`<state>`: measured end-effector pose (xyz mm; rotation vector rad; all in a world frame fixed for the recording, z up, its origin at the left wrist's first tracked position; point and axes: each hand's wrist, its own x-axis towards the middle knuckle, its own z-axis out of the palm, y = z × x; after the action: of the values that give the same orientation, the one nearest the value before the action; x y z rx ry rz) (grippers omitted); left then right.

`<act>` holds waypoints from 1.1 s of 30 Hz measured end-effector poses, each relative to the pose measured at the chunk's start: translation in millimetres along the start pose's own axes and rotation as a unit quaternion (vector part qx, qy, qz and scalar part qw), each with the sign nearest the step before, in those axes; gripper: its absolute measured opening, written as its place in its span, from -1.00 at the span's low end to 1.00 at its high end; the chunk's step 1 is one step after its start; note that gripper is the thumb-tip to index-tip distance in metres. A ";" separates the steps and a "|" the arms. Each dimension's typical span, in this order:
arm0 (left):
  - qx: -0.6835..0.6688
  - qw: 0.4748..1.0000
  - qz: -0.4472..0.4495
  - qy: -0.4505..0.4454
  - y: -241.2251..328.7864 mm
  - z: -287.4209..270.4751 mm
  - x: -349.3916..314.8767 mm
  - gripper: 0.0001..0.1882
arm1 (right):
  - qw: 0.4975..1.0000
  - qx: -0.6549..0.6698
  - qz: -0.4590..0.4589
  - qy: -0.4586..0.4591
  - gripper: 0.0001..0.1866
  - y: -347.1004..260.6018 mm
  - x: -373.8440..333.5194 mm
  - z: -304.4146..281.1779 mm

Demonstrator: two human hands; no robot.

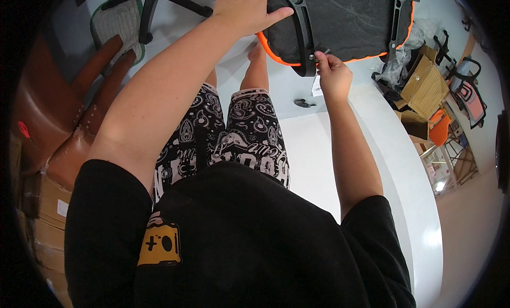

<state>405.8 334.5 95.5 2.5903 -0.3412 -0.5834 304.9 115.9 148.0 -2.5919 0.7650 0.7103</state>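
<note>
A black chair seat (345,21) with orange edging lies upside down at the top of the view, its dark underside facing up; a black plastic armrest bracket (303,34) runs across it on the left, a second bracket (399,15) on the right; the left hand (241,9) rests flat and spread on the seat's near-left edge, thumb stretched toward the bracket, gripping nothing; the right hand (333,74) is pinched closed on a small metal tool (322,54) at the foot of the left bracket; a small white tag (317,86) hangs beside that hand; cardboard boxes (422,87) sit to the right; a brown leather chair (64,122) stands to the left.
</note>
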 end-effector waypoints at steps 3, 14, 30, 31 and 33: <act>0.011 1.000 -0.006 -0.025 1.1 -3.0 0.6 -0.10 | 1.000 -0.011 -0.003 -0.004 -0.60 0.7 0.8 1.9; 0.008 0.999 -0.011 -0.049 3.0 -8.4 0.3 -0.10 | 0.966 -0.208 -0.150 0.030 -0.60 -5.8 -1.6 0.9; -0.021 0.998 -0.005 -0.058 4.6 -17.3 1.8 -0.13 | 0.737 -0.290 -0.605 -0.085 -0.75 -4.9 53.5 -47.7; -0.015 0.998 -0.006 -0.056 2.3 -16.6 -0.9 -0.12 | 0.714 -0.313 -0.620 -0.088 -0.78 -7.7 56.9 -45.7; -0.010 0.998 -0.006 -0.055 0.8 -19.3 -0.6 -0.12 | 0.668 -0.346 -0.651 -0.100 -0.82 -18.3 65.1 -41.7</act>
<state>413.9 341.3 111.6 2.5476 -0.3544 -0.7318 378.2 85.2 149.5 -2.5957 -1.6410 0.7576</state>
